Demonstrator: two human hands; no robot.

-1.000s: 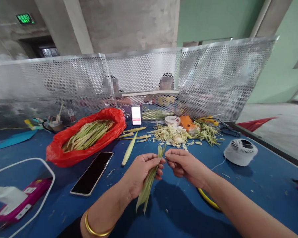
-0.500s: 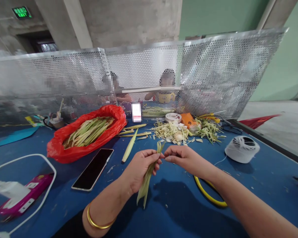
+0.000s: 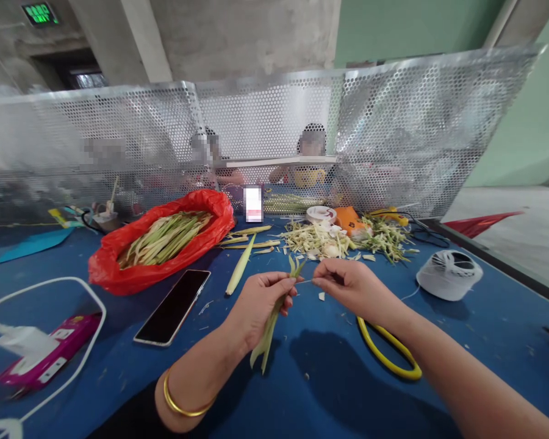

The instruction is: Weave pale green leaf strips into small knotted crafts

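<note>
Gripping the leaf bundle [image 3: 269, 335] near its top with closed fingers of the left hand [image 3: 266, 300], above the blue table [image 3: 123, 390]; now stretching thread [image 3: 305, 281] across to a fingertip pinch in the right hand [image 3: 350, 285], farther out than a second ago, seemingly tensioning it

The leaves [image 3: 269, 335] look matt, the bag [image 3: 114, 277] glossy plastic.
</note>
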